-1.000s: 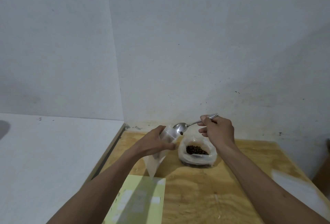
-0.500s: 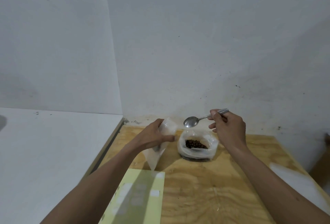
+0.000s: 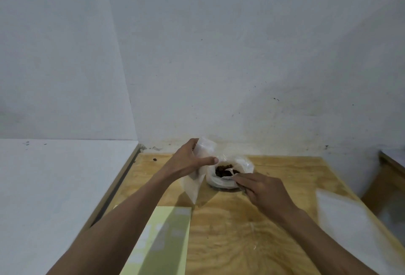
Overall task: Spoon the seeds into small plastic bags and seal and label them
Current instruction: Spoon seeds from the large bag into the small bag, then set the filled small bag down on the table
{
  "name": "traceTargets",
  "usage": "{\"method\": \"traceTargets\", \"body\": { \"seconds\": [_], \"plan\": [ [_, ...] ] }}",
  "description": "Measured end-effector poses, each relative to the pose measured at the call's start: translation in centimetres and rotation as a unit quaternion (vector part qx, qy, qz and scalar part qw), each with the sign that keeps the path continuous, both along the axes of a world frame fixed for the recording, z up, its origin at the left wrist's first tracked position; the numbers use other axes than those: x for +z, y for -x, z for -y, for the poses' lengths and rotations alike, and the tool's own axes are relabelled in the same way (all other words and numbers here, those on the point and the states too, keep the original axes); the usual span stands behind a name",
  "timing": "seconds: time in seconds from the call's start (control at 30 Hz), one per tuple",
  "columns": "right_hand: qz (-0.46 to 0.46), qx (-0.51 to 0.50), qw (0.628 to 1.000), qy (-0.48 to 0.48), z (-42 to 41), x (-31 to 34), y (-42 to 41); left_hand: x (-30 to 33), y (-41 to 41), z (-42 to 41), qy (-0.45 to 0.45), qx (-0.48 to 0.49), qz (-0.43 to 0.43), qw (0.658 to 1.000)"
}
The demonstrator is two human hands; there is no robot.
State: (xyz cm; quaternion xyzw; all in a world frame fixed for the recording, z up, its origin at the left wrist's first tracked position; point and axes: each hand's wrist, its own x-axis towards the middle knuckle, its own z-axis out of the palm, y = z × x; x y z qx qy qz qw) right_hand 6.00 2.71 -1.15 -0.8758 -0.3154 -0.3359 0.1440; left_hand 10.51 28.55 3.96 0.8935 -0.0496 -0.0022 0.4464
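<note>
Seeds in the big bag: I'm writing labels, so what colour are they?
Dark brown seeds, seen in the head view.

small bag (image 3: 195,183): in the left hand (image 3: 186,161)
seed bag (image 3: 230,172): just right of it, beyond the right hand (image 3: 263,189)
label sheet (image 3: 162,239): nearer, below the left hand

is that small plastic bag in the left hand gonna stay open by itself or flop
Likely flop: the small bag hangs thin and creased below the left hand, whose fingers pinch its mouth. It seems very light, with no seeds visible inside, so expect it to collapse once released.
</note>
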Motion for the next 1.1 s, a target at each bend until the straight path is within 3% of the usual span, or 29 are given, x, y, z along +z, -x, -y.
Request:
{"method": "traceTargets", "body": {
  "seconds": [0.27, 0.33, 0.37, 0.4, 0.47, 0.53, 0.6, 0.73, 0.87, 1.1],
  "plan": [
    [-0.005, -0.003, 0.998, 0.067, 0.2, 0.1, -0.6, 0.8, 0.9, -0.6, 0.015, 0.026, 0.028, 0.999],
    [-0.014, -0.05, 0.999, 0.011, -0.3, 1.5, -0.8, 0.8, 1.1, -0.8, 0.01, 0.039, 0.052, 0.998],
    [-0.067, -0.068, 0.994, -0.057, -0.7, 2.6, -0.9, 0.8, 1.3, -0.8, 0.008, 0.04, 0.067, 0.997],
    [-0.15, -0.068, 0.975, -0.151, -1.4, 4.0, -1.0, 1.0, 1.5, -0.7, 0.009, 0.038, 0.081, 0.996],
    [-0.321, -0.019, 0.893, -0.315, -2.8, 7.0, -1.0, 1.5, 1.8, -0.4, 0.002, 0.024, 0.099, 0.995],
    [-0.44, 0.043, 0.82, -0.365, -4.2, 9.2, -1.4, 2.0, 2.4, 0.0, -0.024, 0.015, 0.106, 0.994],
    [-0.477, 0.067, 0.795, -0.369, -5.5, 9.9, -2.0, 2.3, 3.0, 0.2, -0.032, 0.007, 0.11, 0.993],
    [-0.451, 0.046, 0.784, -0.423, -6.7, 9.2, -3.0, 3.5, 3.6, -1.4, 0.011, 0.001, 0.08, 0.997],
    [-0.476, 0.046, 0.77, -0.423, -7.4, 8.3, -2.9, 4.6, 3.6, -3.8, 0.118, 0.03, 0.103, 0.987],
    [-0.462, 0.062, 0.814, -0.346, -9.2, 9.2, -2.7, 4.8, 3.4, -3.9, 0.18, 0.044, 0.084, 0.979]
  ]
}}
